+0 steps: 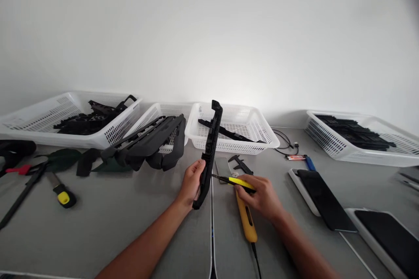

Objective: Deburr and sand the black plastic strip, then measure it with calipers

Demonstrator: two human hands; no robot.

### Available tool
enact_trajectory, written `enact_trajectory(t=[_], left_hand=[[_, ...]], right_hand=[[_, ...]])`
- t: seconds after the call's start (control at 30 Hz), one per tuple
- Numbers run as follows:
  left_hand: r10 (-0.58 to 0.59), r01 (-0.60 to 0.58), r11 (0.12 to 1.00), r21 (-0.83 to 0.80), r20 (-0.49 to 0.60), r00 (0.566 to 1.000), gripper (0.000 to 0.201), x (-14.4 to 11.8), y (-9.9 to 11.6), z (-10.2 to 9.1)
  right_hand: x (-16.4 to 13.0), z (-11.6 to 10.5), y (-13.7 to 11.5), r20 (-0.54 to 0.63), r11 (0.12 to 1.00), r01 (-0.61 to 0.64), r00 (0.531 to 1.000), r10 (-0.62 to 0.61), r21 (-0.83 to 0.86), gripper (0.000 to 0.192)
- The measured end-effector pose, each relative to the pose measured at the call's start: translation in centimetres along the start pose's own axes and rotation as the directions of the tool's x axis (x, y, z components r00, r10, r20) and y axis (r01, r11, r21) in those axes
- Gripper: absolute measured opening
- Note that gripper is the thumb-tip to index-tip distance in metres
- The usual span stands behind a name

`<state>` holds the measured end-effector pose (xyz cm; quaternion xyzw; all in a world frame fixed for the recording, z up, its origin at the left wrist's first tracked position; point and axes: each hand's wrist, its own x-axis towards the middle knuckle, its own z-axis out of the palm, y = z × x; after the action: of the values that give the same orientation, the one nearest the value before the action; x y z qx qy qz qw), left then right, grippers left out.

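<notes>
My left hand (192,182) is closed round the lower part of a long black plastic trim piece (212,139), held upright with its ribbed side showing. A yellow and black utility knife (240,182) is gripped in my right hand (263,196). Its blade points left, close to the trim piece's edge; whether it touches I cannot tell. Beneath the right hand lies a yellow corded tool (246,218), partly covered by it. A black caliper (240,164) rests just beyond the knife.
White baskets with black plastic parts line the wall: a left basket (81,140), a middle basket (232,146) and a right basket (327,144). Dark trim pieces (150,141) lean over another basket. A yellow-black handled tool (63,196) lies left; a phone (324,200) lies right.
</notes>
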<state>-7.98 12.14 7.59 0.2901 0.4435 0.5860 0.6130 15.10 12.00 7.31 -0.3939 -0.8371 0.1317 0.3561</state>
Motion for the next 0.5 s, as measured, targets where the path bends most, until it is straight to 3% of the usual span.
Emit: enact_trajectory(t=[0.13,0.27,0.37,0.5], left_hand=[[0.044,-0.044,0.999,-0.003,0.016,0.999,0.062,0.0,-0.5,-0.2],[0.033,-0.033,0.999,0.015,0.017,0.999,0.062,0.0,-0.5,-0.3],[-0.039,0.035,0.998,0.060,0.056,0.998,0.064,-0.1,-0.6,-0.2],[-0.062,0.030,0.989,0.145,0.222,0.973,0.064,-0.3,-0.8,0.0]], right_hand=[[0.1,-0.3,-0.3,0.096,0.994,-0.060,0.994,0.051,0.094,0.016],[0.5,-0.2,-0.7,0.162,0.995,-0.076,0.985,0.063,0.071,0.017],[0.8,0.0,-0.3,0.078,0.991,-0.128,0.989,0.126,0.030,0.020],[1.0,0.3,0.8,-0.067,0.983,-0.181,0.981,0.184,0.041,0.028]])
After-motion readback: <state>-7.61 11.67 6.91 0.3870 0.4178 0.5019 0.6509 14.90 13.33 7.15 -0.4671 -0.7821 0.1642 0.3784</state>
